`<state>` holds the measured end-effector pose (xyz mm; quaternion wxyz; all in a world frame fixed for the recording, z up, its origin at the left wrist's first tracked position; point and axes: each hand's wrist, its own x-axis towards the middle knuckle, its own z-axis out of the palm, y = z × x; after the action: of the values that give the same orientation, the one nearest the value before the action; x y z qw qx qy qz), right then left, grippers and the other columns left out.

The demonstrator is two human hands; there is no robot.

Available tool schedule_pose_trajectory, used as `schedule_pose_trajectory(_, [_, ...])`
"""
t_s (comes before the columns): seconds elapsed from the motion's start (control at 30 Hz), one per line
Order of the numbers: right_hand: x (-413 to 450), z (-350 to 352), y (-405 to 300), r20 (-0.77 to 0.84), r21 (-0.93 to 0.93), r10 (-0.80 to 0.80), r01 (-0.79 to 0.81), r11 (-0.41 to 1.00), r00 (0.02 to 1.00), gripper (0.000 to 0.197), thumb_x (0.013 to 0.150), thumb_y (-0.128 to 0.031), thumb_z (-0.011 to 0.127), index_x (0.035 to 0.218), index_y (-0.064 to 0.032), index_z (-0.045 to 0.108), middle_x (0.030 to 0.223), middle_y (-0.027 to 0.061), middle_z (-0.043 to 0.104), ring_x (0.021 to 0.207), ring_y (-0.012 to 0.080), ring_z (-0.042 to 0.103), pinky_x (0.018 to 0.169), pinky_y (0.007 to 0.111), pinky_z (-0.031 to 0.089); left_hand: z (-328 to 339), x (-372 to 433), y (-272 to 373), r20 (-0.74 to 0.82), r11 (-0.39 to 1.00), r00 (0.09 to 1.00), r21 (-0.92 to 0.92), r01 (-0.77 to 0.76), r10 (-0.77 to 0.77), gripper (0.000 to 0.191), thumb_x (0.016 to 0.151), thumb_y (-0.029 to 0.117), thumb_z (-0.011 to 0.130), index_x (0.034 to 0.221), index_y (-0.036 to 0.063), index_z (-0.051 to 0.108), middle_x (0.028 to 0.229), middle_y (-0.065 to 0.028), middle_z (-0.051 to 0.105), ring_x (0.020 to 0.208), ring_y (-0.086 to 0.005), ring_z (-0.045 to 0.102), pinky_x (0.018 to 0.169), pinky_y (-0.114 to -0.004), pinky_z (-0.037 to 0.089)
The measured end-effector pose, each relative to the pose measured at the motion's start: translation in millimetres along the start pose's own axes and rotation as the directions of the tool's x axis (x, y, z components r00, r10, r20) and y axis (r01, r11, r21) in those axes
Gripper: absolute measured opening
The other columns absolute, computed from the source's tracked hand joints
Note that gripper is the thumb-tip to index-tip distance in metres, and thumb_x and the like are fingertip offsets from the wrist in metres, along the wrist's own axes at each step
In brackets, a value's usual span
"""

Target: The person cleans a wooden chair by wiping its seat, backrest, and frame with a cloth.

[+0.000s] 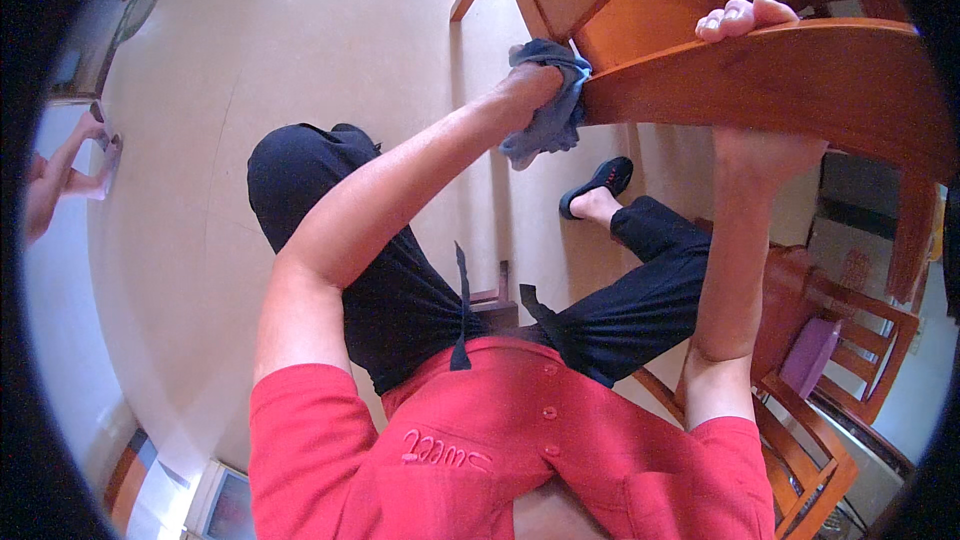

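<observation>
My left hand [536, 86] holds a crumpled blue-grey cloth [551, 131] against the near corner of a reddish-brown wooden chair [652, 94]. The cloth covers most of its fingers. Farther right, my right hand [772, 150] grips the chair's broad curved board from below. Its palm is partly hidden behind the board, while fingertips curl over the upper edge. The chair stands tilted in view, with slats and a flat panel behind the board.
My bent legs in dark trousers flank a small dark wooden piece [499, 307] on the pale floor [172, 165]. More wooden chairs [810, 457] and a purple object [810, 356] are at right. Bare limbs [75, 165], whose owner I cannot tell, show at far left.
</observation>
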<state>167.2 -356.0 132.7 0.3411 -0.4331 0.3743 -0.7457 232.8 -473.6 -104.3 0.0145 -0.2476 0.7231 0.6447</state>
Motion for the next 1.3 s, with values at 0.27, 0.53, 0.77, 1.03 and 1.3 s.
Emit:
schedule_pose_trajectory(0.27, [1.8, -2.9, -5.8, 0.111, 0.05, 0.03, -0.036, 0.998, 0.993, 0.061, 0.08, -0.051, 0.037, 0.101, 0.0037, 0.052, 0.085, 0.0171, 0.052, 0.079, 0.0264, 0.048, 0.075, 0.037, 0.041, -76.9, -47.4, 48.6, -0.029, 0.697, 0.962, -0.695, 0.176, -0.272, 0.012, 0.081, 0.011, 0.049, 0.079, 0.0014, 0.057, 0.066, -0.0105, 0.058, 0.052, -0.0203, 0.057, 0.046, -0.034, 0.048])
schedule_pose_trajectory(0.53, [-6.6, -14.6, -17.0, 0.207, -0.083, -0.011, 0.029, 0.996, 0.978, 0.042, 0.081, -0.042, 0.047, 0.094, -0.0021, 0.052, 0.072, 0.0099, 0.05, 0.064, 0.0193, 0.043, 0.062, 0.034, 0.034, -137.3, -4.9, 35.1, -0.316, 0.484, 0.941, -0.846, -0.223, -0.118, 0.021, 0.084, 0.011, 0.038, 0.083, -0.0005, 0.055, 0.071, -0.0155, 0.06, 0.057, -0.0268, 0.06, 0.053, -0.041, 0.053])
schedule_pose_trajectory(0.77, [-26.3, -32.5, -54.0, 0.281, -0.192, 0.086, -0.032, 0.981, 0.956, 0.048, 0.09, -0.05, 0.029, 0.093, -0.0072, 0.051, 0.068, 0.0053, 0.051, 0.06, 0.0169, 0.042, 0.064, 0.034, 0.032, -122.3, -14.1, 72.3, -0.311, 0.703, 0.947, -0.691, -0.168, -0.08, 0.015, 0.08, 0.013, 0.048, 0.089, 0.0025, 0.055, 0.061, -0.0135, 0.059, 0.045, -0.0236, 0.057, 0.037, -0.041, 0.048])
schedule_pose_trajectory(1.03, [-32.9, -41.7, -50.8, 0.342, -0.103, 0.07, -0.037, 0.994, 0.937, 0.063, 0.089, -0.058, 0.02, 0.098, -0.0038, 0.052, 0.071, 0.0123, 0.057, 0.059, 0.0224, 0.049, 0.064, 0.04, 0.037, -126.7, 84.5, 44.1, -0.641, 0.971, 0.76, -0.232, -0.051, -0.113, 0.043, 0.074, 0.032, 0.059, 0.104, 0.0011, 0.053, 0.099, -0.0155, 0.056, 0.083, -0.0245, 0.06, 0.063, -0.036, 0.055])
schedule_pose_trajectory(1.3, [-36.7, -33.3, -57.9, 0.227, -0.173, 0.056, -0.016, 0.985, 0.972, 0.054, 0.092, -0.05, 0.023, 0.098, -0.0094, 0.058, 0.073, 0.007, 0.06, 0.061, 0.0182, 0.05, 0.063, 0.033, 0.036, -119.1, 93.4, 51.7, -0.462, 0.905, 0.884, -0.404, -0.13, -0.079, 0.032, 0.079, 0.025, 0.056, 0.101, 0.0023, 0.055, 0.092, -0.011, 0.059, 0.077, -0.0204, 0.061, 0.062, -0.034, 0.054])
